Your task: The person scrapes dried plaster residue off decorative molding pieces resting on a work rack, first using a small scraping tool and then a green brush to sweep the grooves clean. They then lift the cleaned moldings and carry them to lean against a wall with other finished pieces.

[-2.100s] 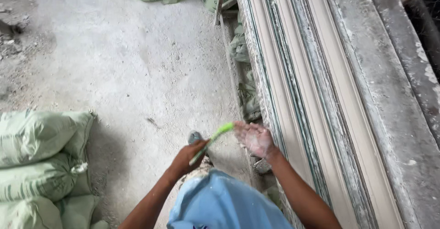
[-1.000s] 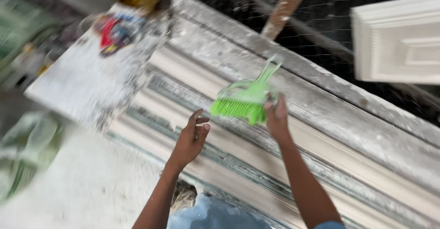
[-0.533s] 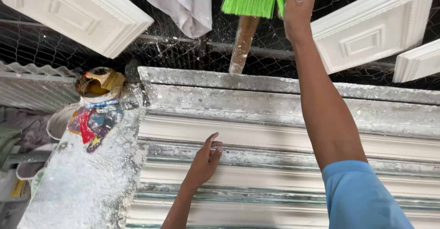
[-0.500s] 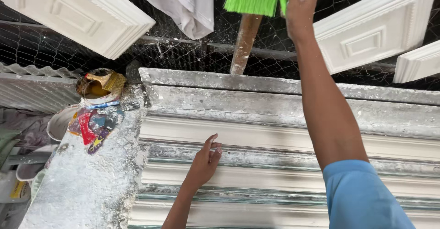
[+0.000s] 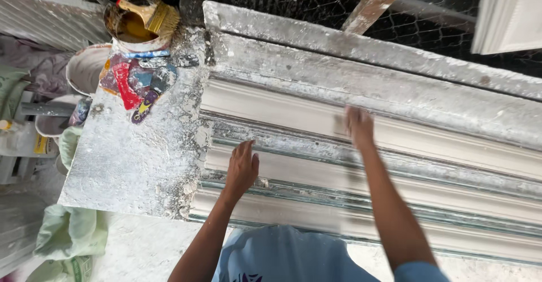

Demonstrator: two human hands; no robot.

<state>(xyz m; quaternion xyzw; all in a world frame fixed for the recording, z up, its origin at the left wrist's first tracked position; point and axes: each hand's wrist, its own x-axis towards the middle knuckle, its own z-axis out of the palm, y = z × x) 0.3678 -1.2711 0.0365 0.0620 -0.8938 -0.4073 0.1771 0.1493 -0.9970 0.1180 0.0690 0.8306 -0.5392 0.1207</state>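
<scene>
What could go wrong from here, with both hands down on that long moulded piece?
The left hand and right hand rest bare on the white moulding; pressing could mark or chip its thin ridges, and the crusty residue might scrape skin. The open tin with a brush stands near the edge of the plaster-caked board; a bump to the bench might tip it.

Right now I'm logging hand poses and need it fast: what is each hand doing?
Left hand: open, empty, palm down on the long ridged white plaster moulding.
Right hand: blurred, on the same moulding; open or closed cannot be told.
</scene>
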